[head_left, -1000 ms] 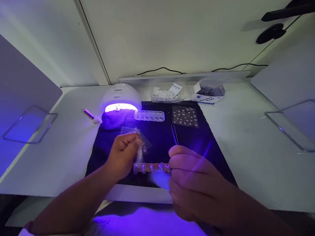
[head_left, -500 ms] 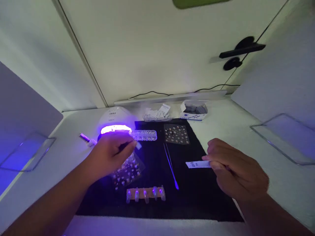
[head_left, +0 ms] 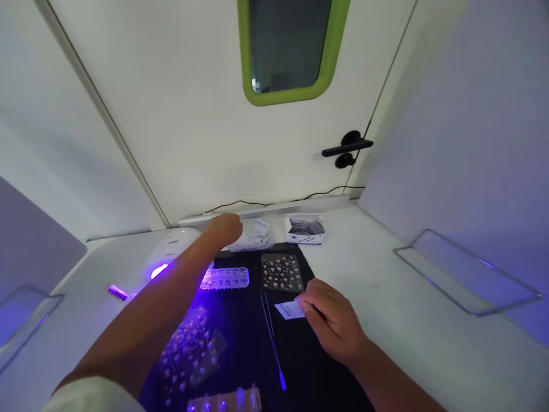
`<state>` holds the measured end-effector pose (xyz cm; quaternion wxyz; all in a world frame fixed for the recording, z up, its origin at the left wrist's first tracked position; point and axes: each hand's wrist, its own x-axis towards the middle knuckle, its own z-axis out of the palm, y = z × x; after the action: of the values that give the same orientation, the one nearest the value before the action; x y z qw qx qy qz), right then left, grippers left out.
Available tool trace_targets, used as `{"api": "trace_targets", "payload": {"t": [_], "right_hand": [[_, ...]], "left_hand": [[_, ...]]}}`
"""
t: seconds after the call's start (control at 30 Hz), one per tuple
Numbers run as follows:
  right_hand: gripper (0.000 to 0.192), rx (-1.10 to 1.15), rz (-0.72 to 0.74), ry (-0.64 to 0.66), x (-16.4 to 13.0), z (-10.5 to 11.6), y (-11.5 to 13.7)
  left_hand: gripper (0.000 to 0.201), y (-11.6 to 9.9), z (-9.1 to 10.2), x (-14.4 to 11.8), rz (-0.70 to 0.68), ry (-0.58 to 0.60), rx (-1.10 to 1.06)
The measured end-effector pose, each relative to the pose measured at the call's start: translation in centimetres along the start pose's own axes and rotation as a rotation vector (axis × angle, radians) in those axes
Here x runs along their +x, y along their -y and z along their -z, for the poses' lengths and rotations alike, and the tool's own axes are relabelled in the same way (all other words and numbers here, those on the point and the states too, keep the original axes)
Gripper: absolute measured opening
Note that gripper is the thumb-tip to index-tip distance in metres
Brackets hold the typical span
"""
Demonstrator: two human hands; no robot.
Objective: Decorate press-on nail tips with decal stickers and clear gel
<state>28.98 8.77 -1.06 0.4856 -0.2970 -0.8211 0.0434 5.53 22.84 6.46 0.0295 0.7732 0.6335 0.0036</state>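
My left hand (head_left: 226,229) reaches to the back of the table, fingers closed, beside a clear tray (head_left: 249,247) of torn white wrappers (head_left: 257,236). Whatever it may hold is hidden. In my right hand (head_left: 332,320), a small white alcohol pad packet (head_left: 290,310) is pinched between thumb and fingers over the black mat (head_left: 244,343). Metal tweezers (head_left: 273,343) lie just left of that packet. Behind it rests a sheet of nail stickers (head_left: 282,272). A strip with several clear nail tips (head_left: 227,400) is cut off by the bottom edge.
A lit UV nail lamp (head_left: 174,245) stands at the back left, partly behind my left arm. Near it are a clear compartment case (head_left: 227,278) and a purple-lit sticker sheet (head_left: 193,357). An open box of packets (head_left: 305,229) sits behind the mat. A wire holder (head_left: 472,274) stands right.
My left hand has moved from above the mat, where it held a small white scrap, to the wrapper tray. My right hand still grips the packet. The view has tilted upward.
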Motion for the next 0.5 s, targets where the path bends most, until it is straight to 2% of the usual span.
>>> {"api": "trace_targets", "payload": {"t": [0.1,0.2,0.37,0.43,0.5], "right_hand": [[0.021,0.026,0.004,0.010,0.3,-0.1,0.5],[0.020,0.060,0.002,0.004,0.7,-0.3,1.8],[0.018,0.150,0.031,0.016,1.9,-0.9,5.9],[0.018,0.200,0.051,0.041,2.6,-1.6,7.7],[0.017,0.240,0.065,0.069,3.4,-2.5,9.0]], "left_hand": [[0.033,2.1,1.0,-2.9,0.017,-0.167,-0.137],[0.029,4.0,1.2,-7.9,-0.097,-0.265,-0.306],[0.031,5.1,-1.5,-17.8,-0.358,-0.271,-0.595],[0.036,4.8,-2.8,-20.8,-0.489,-0.327,-0.798],[0.041,4.4,-3.8,-22.7,-0.560,-0.401,-0.997]]}}
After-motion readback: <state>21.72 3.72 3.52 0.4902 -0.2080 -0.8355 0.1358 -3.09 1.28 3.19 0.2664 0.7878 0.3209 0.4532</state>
